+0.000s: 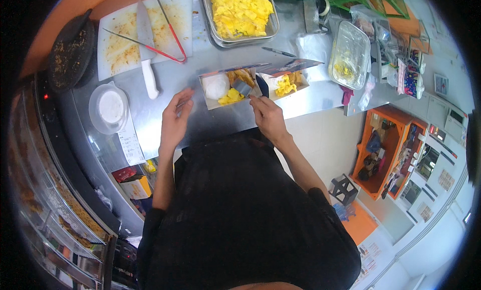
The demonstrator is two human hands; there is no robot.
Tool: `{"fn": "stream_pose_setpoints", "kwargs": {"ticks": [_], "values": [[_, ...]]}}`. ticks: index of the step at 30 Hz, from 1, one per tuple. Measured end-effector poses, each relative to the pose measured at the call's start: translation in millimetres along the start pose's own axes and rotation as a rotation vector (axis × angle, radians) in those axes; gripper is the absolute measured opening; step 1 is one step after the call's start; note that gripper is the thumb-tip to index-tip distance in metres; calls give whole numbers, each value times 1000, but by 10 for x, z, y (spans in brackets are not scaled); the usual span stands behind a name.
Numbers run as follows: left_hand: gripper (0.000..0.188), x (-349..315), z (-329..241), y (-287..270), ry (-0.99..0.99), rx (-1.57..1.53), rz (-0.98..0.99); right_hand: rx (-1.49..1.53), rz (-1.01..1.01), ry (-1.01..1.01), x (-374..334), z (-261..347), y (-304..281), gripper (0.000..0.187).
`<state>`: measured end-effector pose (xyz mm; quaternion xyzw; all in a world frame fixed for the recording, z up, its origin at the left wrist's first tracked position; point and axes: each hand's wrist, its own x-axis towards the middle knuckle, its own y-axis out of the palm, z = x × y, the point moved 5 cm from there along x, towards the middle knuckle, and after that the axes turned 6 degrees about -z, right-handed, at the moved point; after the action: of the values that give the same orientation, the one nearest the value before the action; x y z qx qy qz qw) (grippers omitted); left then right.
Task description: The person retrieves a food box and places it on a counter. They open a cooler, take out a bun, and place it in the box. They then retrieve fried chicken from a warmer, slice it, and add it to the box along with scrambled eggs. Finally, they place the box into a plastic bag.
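Two open paperboard meal boxes stand side by side at the counter's near edge. The left box (204, 95) holds a round white mound of rice (217, 86), scrambled egg (231, 96) and browned fried pieces (240, 74). A small grey scoop-like utensil (242, 87) dips into it over the egg, and my right hand (269, 115) pinches its end at the box's near right corner. The right box (295, 90) has egg and fried pieces in it. My left hand (175, 117) is open just left of the left box, apart from it, holding nothing.
A metal tray of scrambled egg (240, 12) stands at the back. Left lie a white cutting board (117, 39), a knife (148, 74), red-handled tongs (175, 44) and a round lidded tub (110, 107). A foil tray (350, 54) with egg remnants and a pen (278, 52) are right.
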<state>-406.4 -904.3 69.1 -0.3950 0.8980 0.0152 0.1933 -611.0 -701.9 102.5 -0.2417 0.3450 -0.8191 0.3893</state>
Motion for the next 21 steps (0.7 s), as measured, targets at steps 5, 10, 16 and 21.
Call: {"fn": "stream_pose_setpoints", "kwargs": {"ticks": [5,10,16,21], "values": [[40,30,-79,17,33,11,-10,296,-65,434,-85,-315,-103,23],[41,-21,-74,26,6,83,-17,644,-17,866,-265,-515,-171,26],[40,-71,-40,42,33,84,-14,814,-121,939,-433,-471,-521,25],[39,-79,-20,42,-9,111,-40,64,-333,657,-440,-690,-1048,22]]}}
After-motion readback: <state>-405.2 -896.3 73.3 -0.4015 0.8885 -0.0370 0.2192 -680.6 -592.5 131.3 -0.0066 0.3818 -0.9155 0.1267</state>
